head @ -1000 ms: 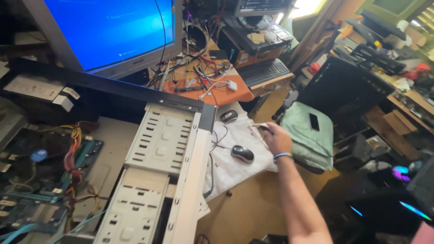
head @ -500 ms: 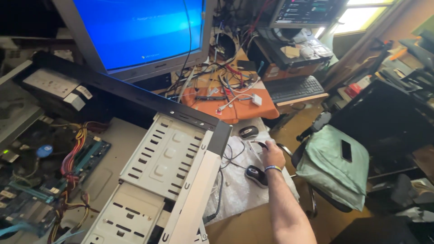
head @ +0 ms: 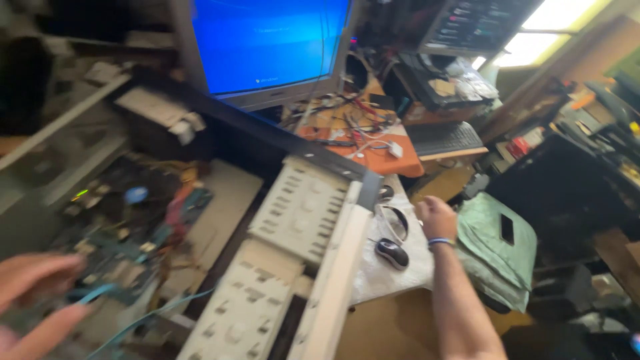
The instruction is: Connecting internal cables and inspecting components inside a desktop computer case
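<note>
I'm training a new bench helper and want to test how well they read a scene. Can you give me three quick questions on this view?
1. True or false: the right hand is gripping the computer mouse.
2. What colour fills the monitor screen?
A. green
B. blue
C. white
3. Fill in: the blurred left hand at the lower left is nearest to the open computer ____.

Key
1. False: the hand is closed, above and apart from the mouse.
2. B
3. case
</note>
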